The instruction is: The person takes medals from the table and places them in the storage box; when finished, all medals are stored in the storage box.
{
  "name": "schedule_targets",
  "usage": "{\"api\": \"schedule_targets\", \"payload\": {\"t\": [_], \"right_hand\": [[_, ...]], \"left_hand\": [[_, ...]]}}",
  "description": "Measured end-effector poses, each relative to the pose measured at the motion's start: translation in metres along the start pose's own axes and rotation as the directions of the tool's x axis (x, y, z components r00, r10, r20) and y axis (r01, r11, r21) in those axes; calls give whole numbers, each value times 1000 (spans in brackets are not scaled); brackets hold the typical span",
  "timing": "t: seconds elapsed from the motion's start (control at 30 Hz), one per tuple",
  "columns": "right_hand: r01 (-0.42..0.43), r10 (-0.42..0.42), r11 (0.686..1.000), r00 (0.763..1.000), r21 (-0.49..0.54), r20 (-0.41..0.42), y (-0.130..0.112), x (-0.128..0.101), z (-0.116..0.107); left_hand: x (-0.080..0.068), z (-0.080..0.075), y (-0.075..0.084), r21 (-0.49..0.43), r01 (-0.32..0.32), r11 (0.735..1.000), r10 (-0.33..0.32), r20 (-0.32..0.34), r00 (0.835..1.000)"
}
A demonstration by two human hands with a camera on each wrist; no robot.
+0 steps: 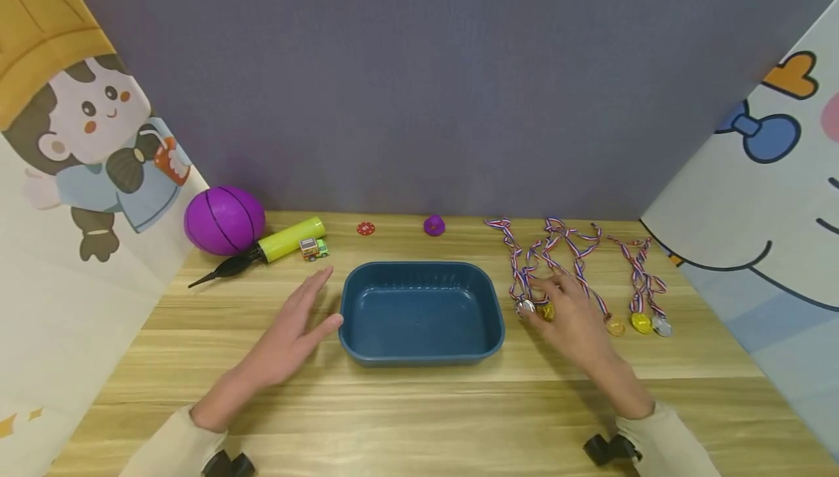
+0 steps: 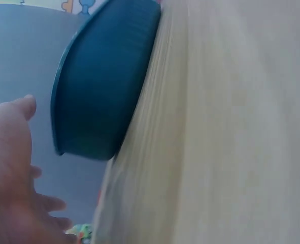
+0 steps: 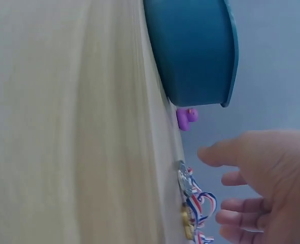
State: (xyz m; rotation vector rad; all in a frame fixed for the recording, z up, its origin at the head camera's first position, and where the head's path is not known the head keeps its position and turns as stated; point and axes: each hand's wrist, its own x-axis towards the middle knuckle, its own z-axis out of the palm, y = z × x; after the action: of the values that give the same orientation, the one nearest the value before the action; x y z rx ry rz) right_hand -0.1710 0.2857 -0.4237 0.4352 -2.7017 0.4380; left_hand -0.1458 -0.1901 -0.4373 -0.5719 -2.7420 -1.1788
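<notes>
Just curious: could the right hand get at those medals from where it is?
Probably yes: the right hand hovers open right over the medals beside the blue tub, with nothing between them.

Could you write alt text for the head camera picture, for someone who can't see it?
A right hand reaches over ribboned medals beside an empty blue tub on a wooden table; the left hand lies open at the tub's other side.
</notes>
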Motion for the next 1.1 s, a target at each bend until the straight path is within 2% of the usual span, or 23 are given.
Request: {"api": "schedule_targets", "payload": {"t": [0.23, 0.4, 0.5, 0.8, 1.1], "right_hand": [[-87, 84, 996, 994, 34, 76, 3, -5, 8], [-109, 103, 992, 990, 62, 100, 7, -8, 14], [-105, 96, 991, 990, 80, 102, 8, -8, 16], [-80, 72, 994, 992, 80, 100, 10, -8, 19], [-16, 15, 999, 1000, 36, 9, 10, -4, 20]], "left_hand": [[-2, 17, -3, -113, -45, 993, 43, -20, 999], [-5, 28, -6, -193, -101, 976, 99, -20, 995], [-7, 32, -6, -183, -107, 977, 108, -5, 994], [-9, 36, -7, -146, -75, 986, 76, 2, 997], [-11, 37, -9, -138, -71, 988, 70, -15, 997]]}}
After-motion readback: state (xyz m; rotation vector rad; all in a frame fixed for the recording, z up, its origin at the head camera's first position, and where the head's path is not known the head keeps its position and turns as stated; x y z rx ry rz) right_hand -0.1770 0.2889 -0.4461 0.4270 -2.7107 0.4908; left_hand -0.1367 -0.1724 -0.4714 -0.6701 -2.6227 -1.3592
